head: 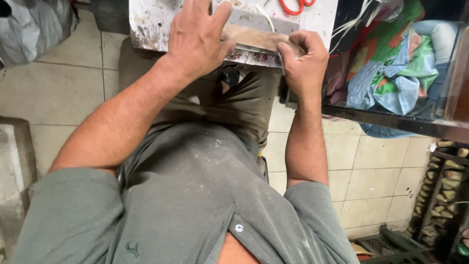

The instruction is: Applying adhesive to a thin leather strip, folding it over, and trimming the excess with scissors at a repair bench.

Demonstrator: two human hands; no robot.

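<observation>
My left hand lies palm down on a long brown strip, pressing it against a stained white board at the top of the view. My right hand pinches the right end of the same strip at the board's near edge, fingers curled tight. A thin metal edge shows just under the strip by my right fingers; I cannot tell what it is. A grey flat piece lies on the board behind the strip. My lap, in olive trousers, is below the board.
Orange-handled scissors and white cords lie on the board's far side. At right a metal-framed case holds colourful cloth. A rack of shoe forms stands lower right. Tiled floor, with a grey block at left.
</observation>
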